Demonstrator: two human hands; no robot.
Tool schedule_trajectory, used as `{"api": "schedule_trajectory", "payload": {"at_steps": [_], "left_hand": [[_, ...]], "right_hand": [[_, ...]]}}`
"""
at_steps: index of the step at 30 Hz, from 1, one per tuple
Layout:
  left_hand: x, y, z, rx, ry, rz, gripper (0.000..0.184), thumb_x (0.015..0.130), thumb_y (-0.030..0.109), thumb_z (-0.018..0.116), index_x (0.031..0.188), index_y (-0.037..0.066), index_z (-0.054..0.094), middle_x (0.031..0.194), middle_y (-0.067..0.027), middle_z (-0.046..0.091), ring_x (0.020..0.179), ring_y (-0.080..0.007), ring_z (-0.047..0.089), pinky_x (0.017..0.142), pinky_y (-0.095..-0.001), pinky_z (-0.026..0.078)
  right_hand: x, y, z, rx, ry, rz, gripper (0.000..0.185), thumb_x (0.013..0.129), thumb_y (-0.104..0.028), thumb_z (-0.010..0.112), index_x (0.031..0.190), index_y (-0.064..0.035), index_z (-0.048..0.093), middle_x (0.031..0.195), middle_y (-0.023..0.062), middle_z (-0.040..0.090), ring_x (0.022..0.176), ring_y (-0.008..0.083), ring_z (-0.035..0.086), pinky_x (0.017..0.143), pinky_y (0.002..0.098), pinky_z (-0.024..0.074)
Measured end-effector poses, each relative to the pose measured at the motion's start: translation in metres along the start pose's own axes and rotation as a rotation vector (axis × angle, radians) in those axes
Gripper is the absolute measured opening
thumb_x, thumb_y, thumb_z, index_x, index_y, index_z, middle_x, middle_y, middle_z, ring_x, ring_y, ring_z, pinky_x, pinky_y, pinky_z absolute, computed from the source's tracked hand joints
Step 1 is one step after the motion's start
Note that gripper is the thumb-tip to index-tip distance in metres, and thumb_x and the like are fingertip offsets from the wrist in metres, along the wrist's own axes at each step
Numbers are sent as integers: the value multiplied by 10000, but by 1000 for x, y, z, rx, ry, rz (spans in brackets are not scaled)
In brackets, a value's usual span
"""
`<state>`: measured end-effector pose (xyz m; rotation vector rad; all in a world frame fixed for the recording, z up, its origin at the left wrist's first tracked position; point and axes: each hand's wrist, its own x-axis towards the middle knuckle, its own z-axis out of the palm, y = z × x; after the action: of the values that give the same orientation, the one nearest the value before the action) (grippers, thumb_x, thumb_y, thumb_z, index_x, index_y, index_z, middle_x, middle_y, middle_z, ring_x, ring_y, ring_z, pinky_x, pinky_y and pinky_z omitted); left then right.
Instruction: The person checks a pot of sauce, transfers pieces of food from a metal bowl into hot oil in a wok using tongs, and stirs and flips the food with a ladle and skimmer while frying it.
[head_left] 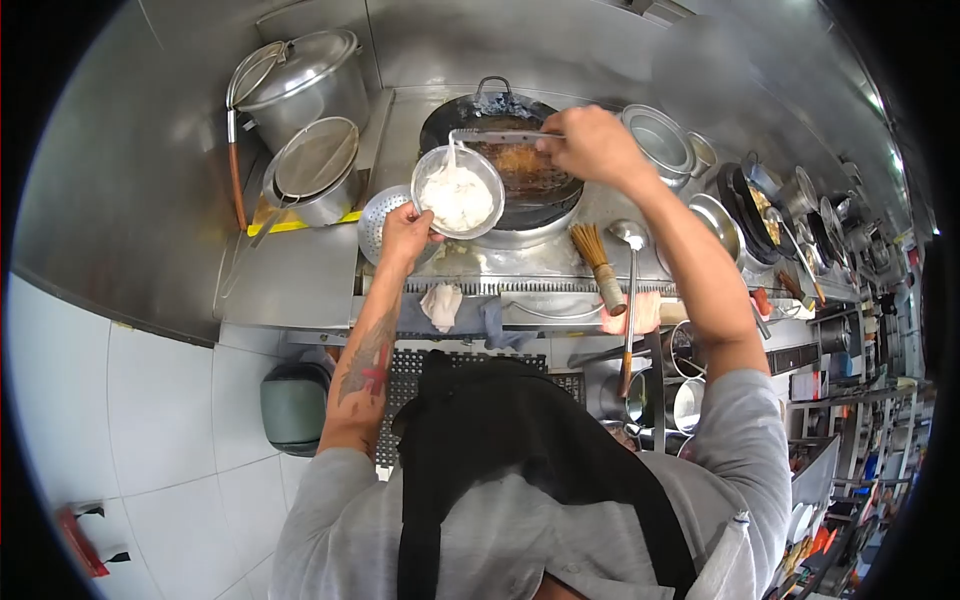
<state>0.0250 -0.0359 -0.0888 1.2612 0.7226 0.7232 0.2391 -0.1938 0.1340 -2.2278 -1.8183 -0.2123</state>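
Observation:
My left hand [408, 236] grips the rim of a small metal bowl [492, 214] in front of the wok. Thick white batter [456, 200] fills much of the bowl. From the right, my right hand [597, 146] holds metal tongs [512, 137] level above the bowl's far edge. White batter coats the tips of the tongs, and a strand of it hangs into the bowl. Just behind is a dark wok [437, 128] with brown oil and golden bits [518, 160] in it. A perforated ladle [371, 222] lies under my left hand, partly hidden.
A lidded pot [318, 95] and a mesh strainer [317, 158] over a smaller pot stand at the left. A bamboo brush [598, 270] and a long ladle [630, 290] lie at the counter's front right. Farther right are metal bowls [660, 140] and a second wok [740, 200].

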Motion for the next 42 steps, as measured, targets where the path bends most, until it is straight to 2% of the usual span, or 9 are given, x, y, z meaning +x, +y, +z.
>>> {"api": "schedule_trajectory", "payload": {"at_steps": [6,12,13,19,24,29,31,38,42], "left_hand": [[2,-5,-16,-75,109,-60,192,904,44,560,1048,-53,641,916,-103,664,683,-155,665,605,-260,597],[-17,-12,-40,-76,226,-88,199,917,52,557,1060,-73,616,914,-116,653,721,-171,667,607,-266,601],[-22,-13,-42,-22,253,-107,157,927,65,540,1037,-10,623,885,-74,662,698,-141,652,597,-249,578],[-45,-6,-48,-141,299,-136,126,933,62,530,1001,15,625,879,-62,661,694,-136,647,613,-259,580],[-30,9,-37,-101,236,-61,143,924,49,537,1017,-11,628,878,-76,661,680,-132,645,598,-256,578],[-7,26,0,98,42,223,155,899,37,540,977,-37,651,806,-77,678,637,-111,636,570,-250,565],[0,29,13,72,-5,131,157,899,37,542,984,-40,649,819,-81,679,640,-114,637,569,-253,567],[15,-14,-8,-47,37,-74,195,916,52,534,1052,-50,631,922,-119,680,727,-167,677,593,-263,591],[-7,-19,-31,-88,92,-98,209,926,60,536,1084,-54,612,969,-144,671,744,-187,681,602,-265,594]], "right_hand": [[27,27,-13,65,56,57,233,835,-241,671,919,-30,721,764,190,685,788,351,677,749,431,517],[97,55,49,-160,-53,190,275,834,-257,665,1014,-55,714,955,181,701,943,353,672,848,425,531],[112,57,67,-182,-88,233,281,833,-244,654,1028,-48,708,987,179,699,968,347,671,863,419,530],[158,73,102,-138,-79,291,244,827,-194,599,971,-32,712,1025,198,687,982,373,660,864,439,529],[73,23,9,15,-1,37,325,839,-316,656,918,-8,721,873,246,674,865,383,665,790,446,521],[14,15,30,0,-175,86,321,822,-315,663,928,-16,713,890,238,677,869,383,666,798,440,525],[11,23,51,-40,-163,105,295,833,-301,651,957,-42,719,905,209,689,875,371,671,808,445,530],[5,23,-25,46,33,238,227,847,-289,654,894,-82,737,852,173,699,870,346,676,816,431,534],[16,41,33,-120,16,306,227,824,-272,661,872,-62,737,879,196,697,870,351,678,802,427,538]]}}
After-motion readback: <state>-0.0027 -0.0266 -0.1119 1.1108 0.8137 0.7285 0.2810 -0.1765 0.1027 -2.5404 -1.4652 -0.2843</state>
